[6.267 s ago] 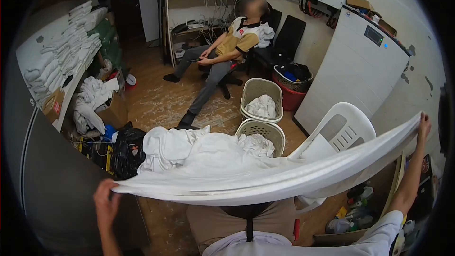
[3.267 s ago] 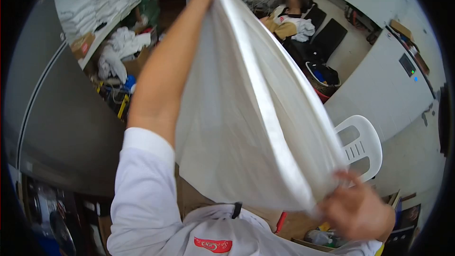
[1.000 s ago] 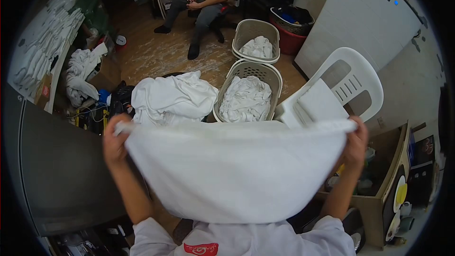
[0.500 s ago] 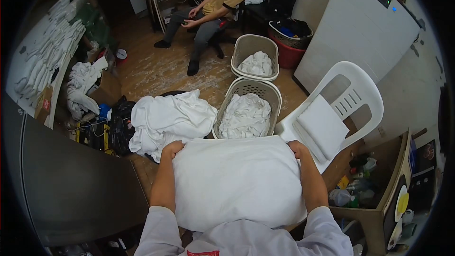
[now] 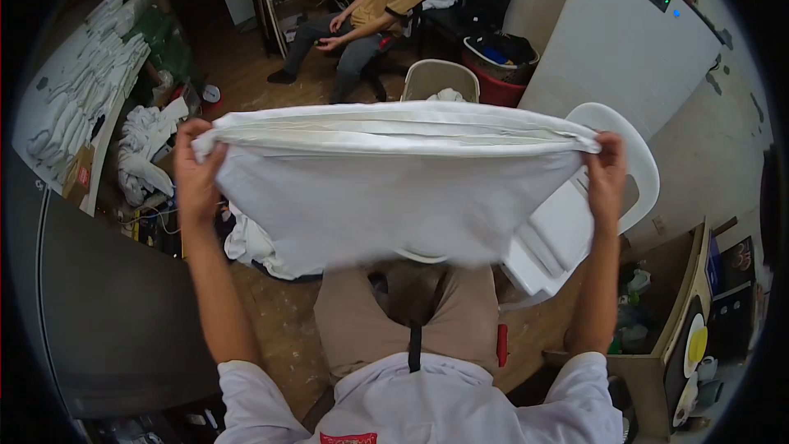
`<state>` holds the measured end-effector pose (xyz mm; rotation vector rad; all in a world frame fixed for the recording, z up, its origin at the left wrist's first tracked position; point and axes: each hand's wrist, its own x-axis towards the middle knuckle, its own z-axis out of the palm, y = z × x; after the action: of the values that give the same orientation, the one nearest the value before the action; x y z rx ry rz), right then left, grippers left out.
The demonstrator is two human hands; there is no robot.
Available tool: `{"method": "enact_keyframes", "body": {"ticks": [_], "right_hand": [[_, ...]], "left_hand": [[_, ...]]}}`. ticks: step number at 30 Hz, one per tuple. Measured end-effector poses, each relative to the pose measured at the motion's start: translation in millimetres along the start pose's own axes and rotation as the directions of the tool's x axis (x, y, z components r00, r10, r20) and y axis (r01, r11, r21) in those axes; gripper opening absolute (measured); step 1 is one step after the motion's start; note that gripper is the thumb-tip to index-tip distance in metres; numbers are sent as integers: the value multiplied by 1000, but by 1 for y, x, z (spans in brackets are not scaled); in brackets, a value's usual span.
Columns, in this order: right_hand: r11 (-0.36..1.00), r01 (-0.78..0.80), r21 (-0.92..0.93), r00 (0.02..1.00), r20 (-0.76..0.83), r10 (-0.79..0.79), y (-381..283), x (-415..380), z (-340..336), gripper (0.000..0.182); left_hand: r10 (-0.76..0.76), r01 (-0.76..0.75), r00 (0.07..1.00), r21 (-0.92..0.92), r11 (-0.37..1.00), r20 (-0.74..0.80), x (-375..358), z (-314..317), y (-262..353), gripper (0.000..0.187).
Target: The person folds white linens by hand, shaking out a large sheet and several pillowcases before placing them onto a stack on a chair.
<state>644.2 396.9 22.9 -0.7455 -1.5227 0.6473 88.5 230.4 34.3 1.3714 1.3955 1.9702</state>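
Observation:
A white cloth (image 5: 386,197), seemingly a linen in several layers, is stretched out wide in the air in front of me. Its top edge runs nearly level, with the layers stacked along it, and the lower part hangs down, blurred by motion. My left hand (image 5: 197,160) pinches the upper left corner. At the opposite corner my right hand (image 5: 606,160) has its fingers closed on the fabric. Behind the cloth, a heap of white laundry (image 5: 246,242) shows only in part. Folded white cloths (image 5: 559,230) lie on the white plastic chair (image 5: 645,168) near my right forearm.
A beige laundry basket (image 5: 423,78) with white cloth stands beyond. Stacked white linens (image 5: 86,86) fill a shelf at left, above a dark grey cabinet (image 5: 123,304). A seated person (image 5: 386,16) is at the back. On the right are a white appliance (image 5: 616,41) and a wooden box (image 5: 670,312).
Both hands have risen and spread apart, lifting the cloth from near my body to a stretched, raised position. My lap now shows below it, and the nearer basket is mostly hidden.

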Motion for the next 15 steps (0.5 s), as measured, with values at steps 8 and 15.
{"method": "enact_keyframes", "body": {"ticks": [8,15], "right_hand": [[784,109,-611,803,519,292,-74,-140,-26,46],[731,109,-674,531,661,530,-10,-310,-59,29]], "left_hand": [[-342,-53,862,736,675,375,-147,-42,58,45],[-607,227,781,841,492,144,-372,-60,-46,38]]}}
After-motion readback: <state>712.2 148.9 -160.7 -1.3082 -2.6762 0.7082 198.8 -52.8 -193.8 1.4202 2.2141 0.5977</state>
